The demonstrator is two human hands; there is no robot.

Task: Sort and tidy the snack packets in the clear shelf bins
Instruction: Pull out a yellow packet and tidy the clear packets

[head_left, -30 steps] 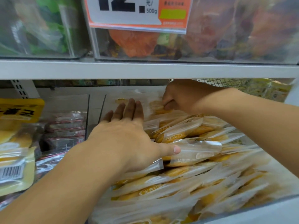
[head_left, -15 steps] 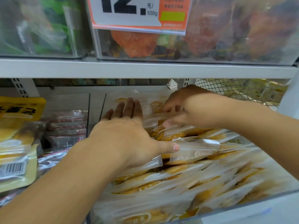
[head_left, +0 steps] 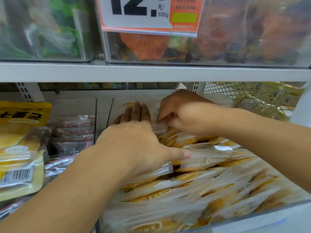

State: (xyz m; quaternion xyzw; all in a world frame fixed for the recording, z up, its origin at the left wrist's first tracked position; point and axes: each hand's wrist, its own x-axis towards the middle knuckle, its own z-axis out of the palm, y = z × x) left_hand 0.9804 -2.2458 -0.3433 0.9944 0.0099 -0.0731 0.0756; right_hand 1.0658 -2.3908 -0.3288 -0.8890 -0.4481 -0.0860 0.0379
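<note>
- Clear plastic shelf bin [head_left: 277, 214], front wall nearest; heaped with translucent white packets of yellow cakes [head_left: 193, 185].
- Left hand [head_left: 134, 142] flat on the heap at the bin's left side, fingers straight, thumb out.
- Right hand [head_left: 183, 113] at the bin's back edge, fingers curled, pinching one clear-ended packet [head_left: 159, 127].
- Orange-and-white price card [head_left: 149, 15] above the grey shelf edge [head_left: 151, 73].
</note>
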